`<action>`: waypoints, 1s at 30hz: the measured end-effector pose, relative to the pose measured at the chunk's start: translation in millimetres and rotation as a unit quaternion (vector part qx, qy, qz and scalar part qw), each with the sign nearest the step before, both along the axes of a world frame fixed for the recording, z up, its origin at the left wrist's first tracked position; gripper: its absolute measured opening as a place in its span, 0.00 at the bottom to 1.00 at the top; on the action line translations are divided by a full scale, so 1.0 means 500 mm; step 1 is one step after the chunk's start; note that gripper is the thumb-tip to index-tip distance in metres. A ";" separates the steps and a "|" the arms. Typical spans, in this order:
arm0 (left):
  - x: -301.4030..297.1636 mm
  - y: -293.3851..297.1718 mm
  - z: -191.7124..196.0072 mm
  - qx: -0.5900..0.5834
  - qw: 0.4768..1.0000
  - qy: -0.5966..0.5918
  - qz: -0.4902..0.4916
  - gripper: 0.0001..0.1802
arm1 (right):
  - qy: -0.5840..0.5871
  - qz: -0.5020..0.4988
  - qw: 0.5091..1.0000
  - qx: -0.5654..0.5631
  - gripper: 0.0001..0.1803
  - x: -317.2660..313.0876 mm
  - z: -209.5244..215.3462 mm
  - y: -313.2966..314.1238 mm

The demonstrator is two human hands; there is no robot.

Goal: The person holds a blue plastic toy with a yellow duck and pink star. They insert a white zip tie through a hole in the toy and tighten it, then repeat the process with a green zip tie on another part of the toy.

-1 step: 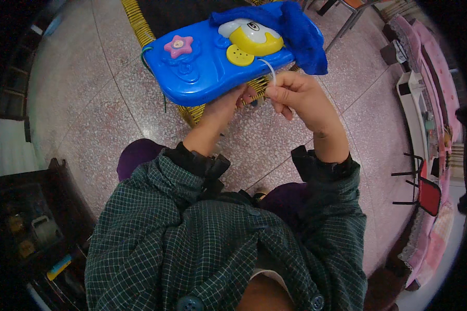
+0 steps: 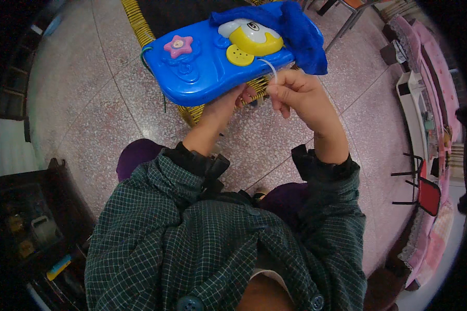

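The right hand (image 2: 301, 96) pinches a white tie (image 2: 269, 67); the left hand (image 2: 228, 106) grips the toy (image 2: 218, 57) at 12 o'clock, best pulled steadily.

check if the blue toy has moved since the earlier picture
No. The blue toy sits at the same spot against the yellow wicker edge as before.

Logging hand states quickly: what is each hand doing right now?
Left hand: under the near edge of the blue toy, touching it; whether it is closed cannot be told.
Right hand: closed, pinching a thin white tie.
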State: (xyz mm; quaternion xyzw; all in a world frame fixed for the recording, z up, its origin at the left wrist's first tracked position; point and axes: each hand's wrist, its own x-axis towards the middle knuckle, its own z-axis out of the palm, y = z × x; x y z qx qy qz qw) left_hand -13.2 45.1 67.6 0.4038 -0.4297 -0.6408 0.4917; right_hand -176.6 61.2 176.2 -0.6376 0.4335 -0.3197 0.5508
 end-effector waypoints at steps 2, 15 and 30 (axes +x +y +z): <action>-0.001 -0.007 -0.003 -0.015 1.000 -0.006 0.021 0.12 | 0.003 -0.035 0.996 -0.080 0.05 0.000 -0.004 -0.003; 0.000 -0.015 -0.005 -0.073 0.997 -0.006 0.019 0.14 | -0.020 -0.151 0.965 -0.216 0.05 0.014 0.004 -0.018; -0.005 -0.009 0.006 -0.052 0.999 0.015 -0.002 0.18 | 0.023 -0.178 0.935 -0.307 0.04 0.029 -0.010 -0.013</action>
